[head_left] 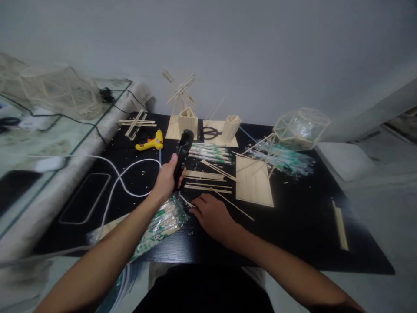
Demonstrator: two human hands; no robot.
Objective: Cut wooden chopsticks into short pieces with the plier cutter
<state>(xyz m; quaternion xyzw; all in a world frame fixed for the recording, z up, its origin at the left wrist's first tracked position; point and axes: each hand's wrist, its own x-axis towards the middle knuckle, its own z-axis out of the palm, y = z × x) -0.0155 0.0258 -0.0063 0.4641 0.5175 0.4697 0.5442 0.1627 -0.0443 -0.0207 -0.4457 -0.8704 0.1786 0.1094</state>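
Observation:
My left hand point(167, 179) is closed around a black handheld device point(185, 145) with a rounded top, held up over the table; its exact kind I cannot make out. Low over the table, my right hand point(211, 215) has its fingertips together on a thin wooden stick point(186, 201). Just left of that stick lies a clear and green plastic pack of sticks point(164, 217). Behind the hands are rows of loose wooden sticks point(208, 175) and another wrapped pack point(211, 153).
A yellow glue gun point(151, 141) lies at left near a white cable point(112, 163). At the back stand a windmill model point(182, 119), a wooden base with black scissors point(211, 133), and a stick frame polyhedron point(301, 128). A flat wooden board point(254, 182) lies at right.

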